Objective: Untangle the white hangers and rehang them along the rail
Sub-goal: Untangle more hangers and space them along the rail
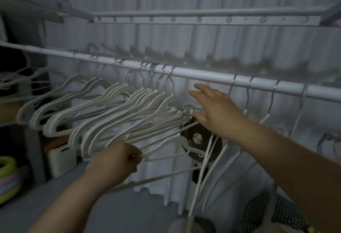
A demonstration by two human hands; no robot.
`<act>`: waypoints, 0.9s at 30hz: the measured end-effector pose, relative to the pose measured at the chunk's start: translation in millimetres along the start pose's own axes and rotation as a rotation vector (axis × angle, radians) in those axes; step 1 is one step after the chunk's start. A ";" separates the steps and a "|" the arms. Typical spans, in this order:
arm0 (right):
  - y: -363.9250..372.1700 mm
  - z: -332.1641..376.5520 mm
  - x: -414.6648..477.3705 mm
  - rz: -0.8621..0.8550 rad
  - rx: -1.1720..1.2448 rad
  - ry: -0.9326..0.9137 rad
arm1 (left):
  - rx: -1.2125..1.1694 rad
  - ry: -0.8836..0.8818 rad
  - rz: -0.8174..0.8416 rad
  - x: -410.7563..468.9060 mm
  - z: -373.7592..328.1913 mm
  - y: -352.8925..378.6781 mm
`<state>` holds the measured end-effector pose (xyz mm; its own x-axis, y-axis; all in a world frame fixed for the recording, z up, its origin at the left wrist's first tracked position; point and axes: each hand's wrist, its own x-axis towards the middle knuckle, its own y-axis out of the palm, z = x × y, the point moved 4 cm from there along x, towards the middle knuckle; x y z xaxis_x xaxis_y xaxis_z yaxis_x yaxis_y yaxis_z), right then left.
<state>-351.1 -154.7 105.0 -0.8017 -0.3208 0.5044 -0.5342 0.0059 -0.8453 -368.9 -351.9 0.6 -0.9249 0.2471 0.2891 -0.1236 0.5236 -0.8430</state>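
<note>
Head-worn view, near, facing rail (184, 73)

My left hand (118, 160) pinches the thin bar of one hanger (162, 143) at the bottom of the pile. My right hand (215, 110) is spread flat, fingers straight, just under the rail (203, 75). The white hangers (103, 110) crowd the rail's left part in tilted clumps (a proper mess), and a few spaced hangers (265, 117) hang to the right. A black fan (198, 140) sits behind them.

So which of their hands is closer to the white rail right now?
Right. The right hand reaches up with fingers spread, just below the rail and not touching it. The left hand is much lower, pinching a white hanger.
</note>
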 end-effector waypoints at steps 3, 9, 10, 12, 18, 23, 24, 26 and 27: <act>12.6 24.5 10.4 0.174 0.127 0.025 | -0.039 -0.028 0.040 -24.0 20.5 -10.3; 7.2 79.3 14.6 0.380 0.721 0.106 | -0.266 -0.053 0.205 -69.3 68.3 -40.0; 4.0 89.3 13.7 0.412 0.827 0.111 | -0.311 -0.047 0.205 -77.3 74.6 -47.3; -1.2 110.1 10.7 0.464 1.014 0.130 | -0.381 -0.037 0.185 -92.2 87.3 -62.4; -6.7 176.5 -9.9 0.574 1.298 0.208 | -0.606 -0.132 0.025 -130.7 144.8 -94.2; -7.0 216.1 -26.3 0.499 1.502 0.350 | -0.713 -0.203 -0.137 -153.4 163.4 -90.3; -4.5 221.9 -28.4 0.475 1.535 0.401 | -0.694 -0.197 -0.164 -157.1 163.8 -89.3; 0.7 233.7 -32.9 0.437 1.591 0.500 | -0.634 -0.164 -0.165 -165.3 159.3 -86.2; 2.6 240.0 -34.4 0.421 1.616 0.536 | -0.603 -0.134 -0.126 -169.5 152.3 -84.2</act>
<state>-260.6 -370.9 43.2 -0.9729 -0.2231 -0.0600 0.2268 -0.9717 -0.0652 -256.5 -562.0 -46.5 -0.9584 0.0697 0.2770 -0.0461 0.9193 -0.3908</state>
